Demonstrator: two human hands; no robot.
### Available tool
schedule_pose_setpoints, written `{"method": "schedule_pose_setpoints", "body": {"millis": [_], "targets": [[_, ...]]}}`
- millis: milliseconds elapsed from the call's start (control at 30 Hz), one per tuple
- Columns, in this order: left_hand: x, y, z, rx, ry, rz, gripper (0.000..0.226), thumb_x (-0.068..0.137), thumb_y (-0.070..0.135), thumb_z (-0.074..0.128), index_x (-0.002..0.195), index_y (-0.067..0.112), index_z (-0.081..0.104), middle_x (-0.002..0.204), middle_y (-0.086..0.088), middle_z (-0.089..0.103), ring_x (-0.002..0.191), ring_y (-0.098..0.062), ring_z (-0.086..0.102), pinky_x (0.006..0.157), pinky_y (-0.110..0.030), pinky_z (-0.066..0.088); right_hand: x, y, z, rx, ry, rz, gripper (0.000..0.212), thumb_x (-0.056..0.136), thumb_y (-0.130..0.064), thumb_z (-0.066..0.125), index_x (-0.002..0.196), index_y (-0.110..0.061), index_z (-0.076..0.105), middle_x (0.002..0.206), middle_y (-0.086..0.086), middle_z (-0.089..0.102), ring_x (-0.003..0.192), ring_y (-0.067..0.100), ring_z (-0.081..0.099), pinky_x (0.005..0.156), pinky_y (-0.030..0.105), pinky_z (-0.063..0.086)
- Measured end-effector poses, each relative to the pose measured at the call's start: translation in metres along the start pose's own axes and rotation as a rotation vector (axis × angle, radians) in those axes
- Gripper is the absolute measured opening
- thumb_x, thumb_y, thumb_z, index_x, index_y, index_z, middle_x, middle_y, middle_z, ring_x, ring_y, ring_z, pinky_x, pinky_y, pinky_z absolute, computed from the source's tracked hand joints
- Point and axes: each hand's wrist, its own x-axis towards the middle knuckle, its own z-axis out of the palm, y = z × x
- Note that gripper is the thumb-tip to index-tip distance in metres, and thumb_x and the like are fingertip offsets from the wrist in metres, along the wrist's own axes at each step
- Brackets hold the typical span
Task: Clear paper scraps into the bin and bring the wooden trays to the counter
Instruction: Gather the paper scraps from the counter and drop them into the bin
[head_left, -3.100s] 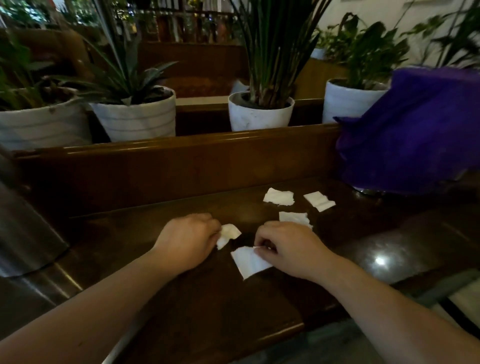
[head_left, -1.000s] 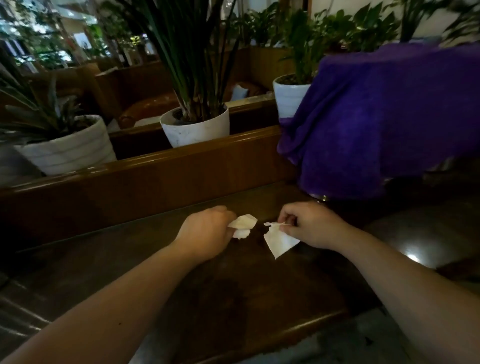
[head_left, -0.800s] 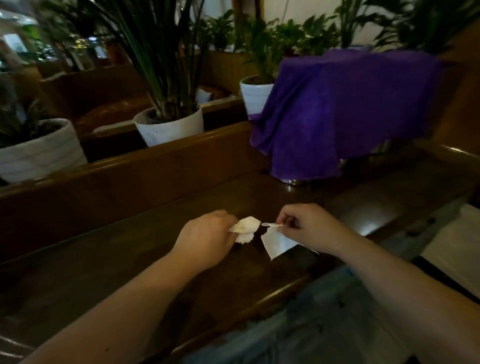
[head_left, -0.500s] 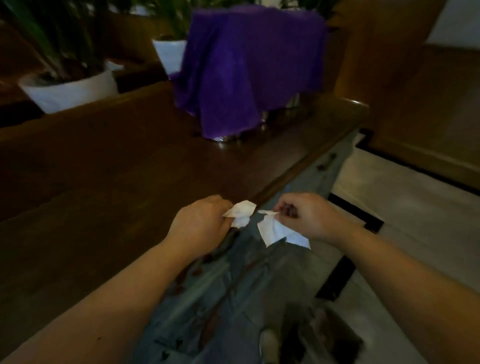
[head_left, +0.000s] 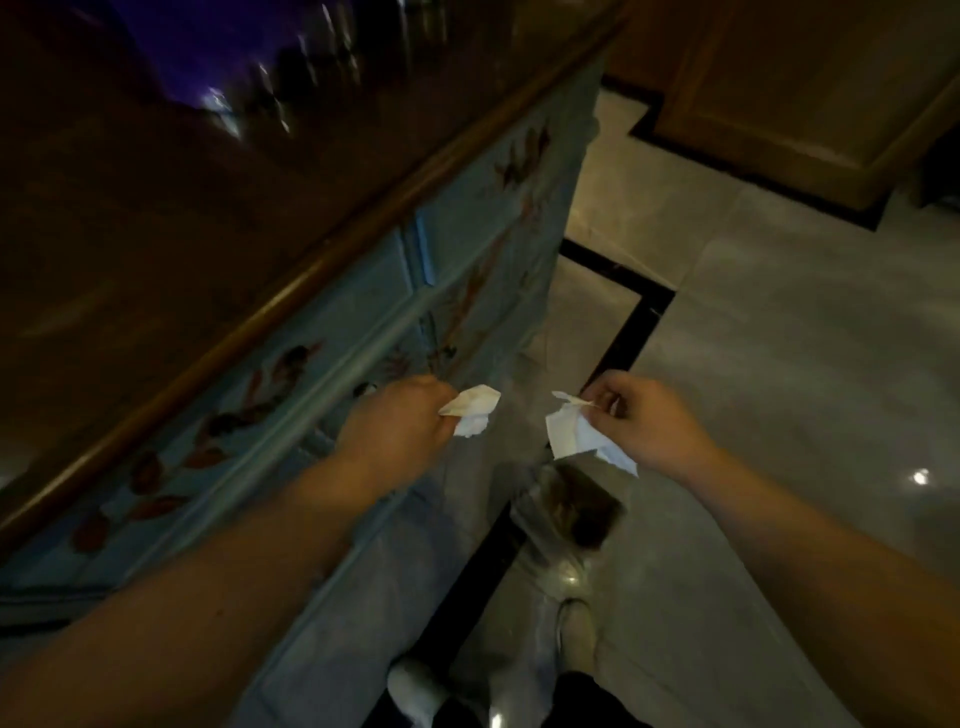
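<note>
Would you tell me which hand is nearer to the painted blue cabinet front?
Left. The left hand, pinching paper scraps, hangs right in front of the blue cabinet front; the right hand, holding more scraps, is farther out over the tiled floor.

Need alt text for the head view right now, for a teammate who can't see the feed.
Both hands hold white paper scraps out over a pale tiled floor: the left hand pinches crumpled scraps, the right hand grips a larger bunch of scraps. A blue painted cabinet under a dark wooden counter runs along the left. The picture is dim and motion-blurred.
</note>
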Motion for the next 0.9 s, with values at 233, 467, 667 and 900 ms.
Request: {"method": "schedule_pose_setpoints", "body": {"millis": [233,467,667,900], "targets": [[0.062,0.018,0.123,0.025,-0.121,0.094,0.025,0.078,0.018,0.055,0.088,0.002,0.071,0.08,-0.02,0.071,0.063,-0.032,0.068,0.05,-0.03,0.053,0.012,0.151,0.053,0.122,-0.067,0.26,0.003,0.09,-0.025,0.065,0.088,-0.027,0.063,0.075,-0.012,0.061,0.069,0.006,0.058,0.054,0.015,0.039],[0.119,-0.011,0.28,-0.09,-0.259,-0.095,0.027,0.088,0.022,0.055,0.11,0.008,0.06,0.108,-0.019,0.063,0.096,-0.037,0.059,0.08,-0.043,0.048,0.031,0.288,0.135,0.265,-0.014,0.527,0.01,0.084,-0.014,0.07,0.081,-0.021,0.064,0.078,-0.005,0.062,0.074,0.014,0.059,0.059,0.021,0.041],[0.141,-0.039,0.408,-0.174,-0.289,-0.129,0.023,0.088,0.021,0.056,0.103,0.005,0.062,0.102,-0.02,0.066,0.093,-0.036,0.06,0.075,-0.034,0.042,0.051,0.379,0.223,0.286,0.001,0.689,0.005,0.083,-0.014,0.068,0.081,-0.017,0.065,0.077,0.006,0.064,0.075,0.025,0.063,0.064,0.028,0.044],[0.135,-0.044,0.527,-0.277,-0.411,-0.236,0.037,0.09,0.024,0.055,0.124,0.01,0.051,0.118,-0.018,0.062,0.105,-0.032,0.057,0.087,-0.035,0.045,0.064,0.444,0.298,0.261,-0.064,0.706,0.016,0.086,-0.017,0.067,0.1,-0.016,0.061,0.077,-0.002,0.061,0.077,0.02,0.06,0.069,0.026,0.04]]}}
